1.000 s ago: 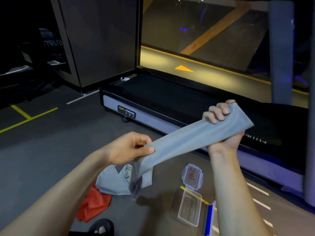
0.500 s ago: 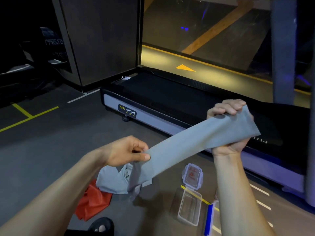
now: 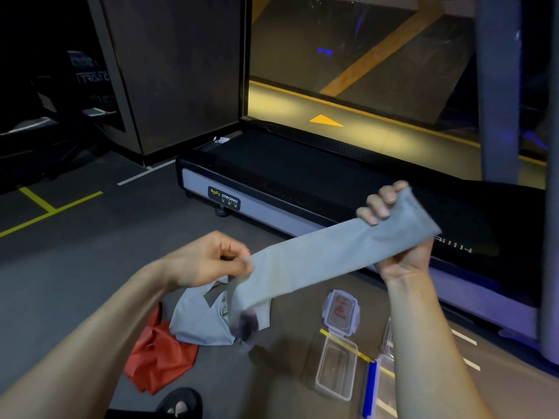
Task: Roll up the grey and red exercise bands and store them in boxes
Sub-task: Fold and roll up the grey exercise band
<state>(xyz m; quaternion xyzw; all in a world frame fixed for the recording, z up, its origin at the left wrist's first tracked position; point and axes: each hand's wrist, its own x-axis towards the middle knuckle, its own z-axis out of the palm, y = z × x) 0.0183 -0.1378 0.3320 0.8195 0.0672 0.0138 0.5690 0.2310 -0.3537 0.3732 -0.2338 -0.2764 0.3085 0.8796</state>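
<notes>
Two bare hands stretch a grey exercise band [image 3: 326, 261] flat above a dark gym floor [image 3: 75, 267]. At left, the red exercise band [image 3: 157, 355] lies crumpled on the floor, touching a heap of grey band [image 3: 199, 322] just beside it. Above them, the left hand [image 3: 208, 258] pinches the band's lower end between thumb and fingers, the loose tail hanging down blurred toward the heap. The band rises to the right, where the right hand [image 3: 396, 237] grips its upper end, fingers curled over the top edge. Below the span, a clear plastic box [image 3: 335, 370] sits open on the floor, its hinged lid [image 3: 341, 311] lying flat behind it; a second clear box with a blue edge [image 3: 370, 388] lies just right of it. A treadmill deck [image 3: 302, 173] runs across the background.
</notes>
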